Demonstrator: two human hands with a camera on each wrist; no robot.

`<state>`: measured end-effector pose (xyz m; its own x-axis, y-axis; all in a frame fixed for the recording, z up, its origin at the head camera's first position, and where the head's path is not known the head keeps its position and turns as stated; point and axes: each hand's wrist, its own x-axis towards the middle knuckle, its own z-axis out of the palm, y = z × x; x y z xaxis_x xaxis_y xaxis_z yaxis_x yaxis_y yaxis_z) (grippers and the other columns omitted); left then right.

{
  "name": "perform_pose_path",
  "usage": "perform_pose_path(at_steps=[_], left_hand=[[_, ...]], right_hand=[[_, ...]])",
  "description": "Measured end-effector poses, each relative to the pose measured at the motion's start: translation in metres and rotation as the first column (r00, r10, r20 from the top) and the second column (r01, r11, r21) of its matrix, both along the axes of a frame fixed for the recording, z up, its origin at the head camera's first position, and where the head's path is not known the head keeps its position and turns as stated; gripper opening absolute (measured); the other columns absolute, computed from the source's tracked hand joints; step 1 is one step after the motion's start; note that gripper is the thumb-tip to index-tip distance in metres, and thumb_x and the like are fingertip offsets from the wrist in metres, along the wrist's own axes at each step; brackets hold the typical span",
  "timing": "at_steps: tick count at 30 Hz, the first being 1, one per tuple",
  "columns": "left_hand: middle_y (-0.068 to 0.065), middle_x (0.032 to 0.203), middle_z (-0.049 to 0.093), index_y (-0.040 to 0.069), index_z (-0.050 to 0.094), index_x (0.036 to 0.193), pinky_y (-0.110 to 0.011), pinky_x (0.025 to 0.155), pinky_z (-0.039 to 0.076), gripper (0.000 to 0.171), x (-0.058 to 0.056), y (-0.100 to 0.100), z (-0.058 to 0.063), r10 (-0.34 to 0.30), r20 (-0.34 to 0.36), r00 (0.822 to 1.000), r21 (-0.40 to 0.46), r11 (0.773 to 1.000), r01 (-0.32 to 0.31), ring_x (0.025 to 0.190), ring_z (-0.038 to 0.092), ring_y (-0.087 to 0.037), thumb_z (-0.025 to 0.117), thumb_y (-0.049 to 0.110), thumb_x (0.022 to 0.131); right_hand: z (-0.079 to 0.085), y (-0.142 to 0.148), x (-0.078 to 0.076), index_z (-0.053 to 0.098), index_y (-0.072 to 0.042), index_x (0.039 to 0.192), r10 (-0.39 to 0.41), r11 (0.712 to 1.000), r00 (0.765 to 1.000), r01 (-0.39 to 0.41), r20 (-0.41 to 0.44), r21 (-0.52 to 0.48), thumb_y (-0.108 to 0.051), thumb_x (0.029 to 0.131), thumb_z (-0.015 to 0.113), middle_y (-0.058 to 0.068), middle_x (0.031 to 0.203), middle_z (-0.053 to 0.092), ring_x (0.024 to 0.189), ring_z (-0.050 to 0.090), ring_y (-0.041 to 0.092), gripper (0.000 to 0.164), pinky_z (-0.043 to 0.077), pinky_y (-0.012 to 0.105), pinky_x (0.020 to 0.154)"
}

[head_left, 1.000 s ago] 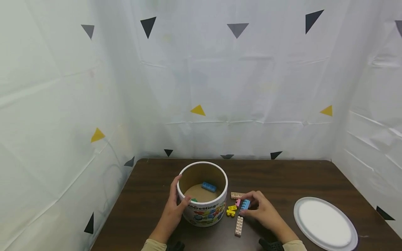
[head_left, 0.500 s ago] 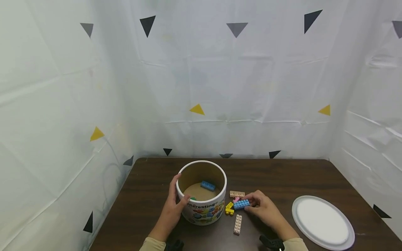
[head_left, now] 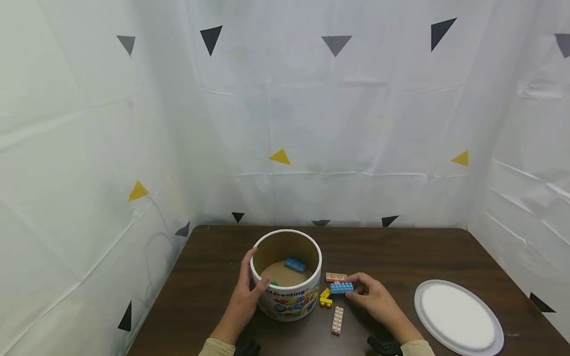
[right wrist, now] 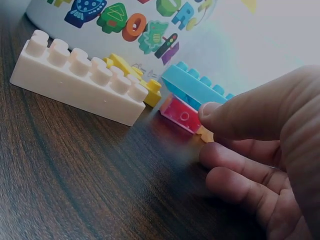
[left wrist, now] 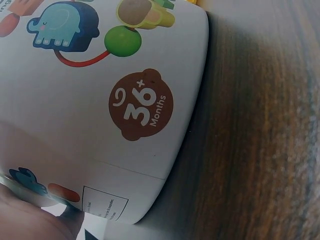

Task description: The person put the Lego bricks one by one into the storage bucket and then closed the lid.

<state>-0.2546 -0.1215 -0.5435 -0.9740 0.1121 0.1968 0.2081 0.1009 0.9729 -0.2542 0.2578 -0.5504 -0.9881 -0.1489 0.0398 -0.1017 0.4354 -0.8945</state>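
Note:
My left hand (head_left: 246, 294) grips the side of a white printed bucket (head_left: 290, 302), fingers along the left rim and thumb at the front. Inside the bucket lie a darker blue brick (head_left: 295, 265) and a bit of green. To the right, my right hand (head_left: 374, 299) pinches the end of a light blue toy brick (head_left: 341, 288), which lies sideways with its studs showing. A pink brick (right wrist: 181, 114) sits under or against it, mostly hidden in the head view. Yellow bricks (head_left: 325, 297) are between bucket and blue brick.
A pale pink long brick (head_left: 337, 320) lies nearer me, and a peach brick (head_left: 336, 277) lies behind the blue one. A white round lid (head_left: 459, 316) rests at the right of the dark wooden table (head_left: 392, 247). White sheeting hangs around the table.
My right hand has turned the light blue brick from pointing away to lying sideways. One yellow brick has swivelled, and the pink brick is now mostly covered. My left hand keeps its grip.

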Motion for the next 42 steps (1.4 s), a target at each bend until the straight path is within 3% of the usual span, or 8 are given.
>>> perform_pose_path(at_steps=[6,33,42], left_hand=[[-0.010,0.181,0.019,0.053,0.023,0.166,-0.074,0.123,0.026,0.078,0.0022,0.0008,-0.0006,0.006,0.007,1.000,0.005,1.000,-0.006,0.163,0.027,-0.046,0.070,0.043,0.105],[-0.011,0.181,0.018,0.051,0.023,0.167,-0.074,0.125,0.024,0.078,0.0036,0.0028,0.0035,0.012,0.005,1.000,0.014,1.000,-0.012,0.163,0.027,-0.048,0.070,0.042,0.105],[-0.010,0.181,0.019,0.052,0.024,0.166,-0.076,0.124,0.026,0.077,0.0027,0.0027,0.0039,0.030,0.038,0.999,-0.006,1.000,-0.030,0.163,0.027,-0.048,0.070,0.047,0.104]], right_hand=[[-0.0004,-0.0004,0.0013,0.070,-0.007,0.128,0.005,1.000,1.000,-0.005,-0.016,-0.014,-0.014,0.097,0.082,0.013,0.110,0.070,0.081,0.063,0.012,0.035,0.052,0.027,0.065],[-0.0010,-0.0004,-0.0021,0.070,-0.004,0.127,0.016,1.000,0.999,-0.017,-0.044,-0.022,-0.012,0.097,0.082,0.014,0.105,0.068,0.078,0.062,0.011,0.034,0.053,0.026,0.064],[-0.0039,-0.0008,-0.0013,0.070,-0.006,0.128,-0.008,1.000,1.000,0.008,-0.002,-0.030,-0.015,0.098,0.081,0.011,0.104,0.067,0.075,0.062,0.013,0.033,0.054,0.029,0.062]])
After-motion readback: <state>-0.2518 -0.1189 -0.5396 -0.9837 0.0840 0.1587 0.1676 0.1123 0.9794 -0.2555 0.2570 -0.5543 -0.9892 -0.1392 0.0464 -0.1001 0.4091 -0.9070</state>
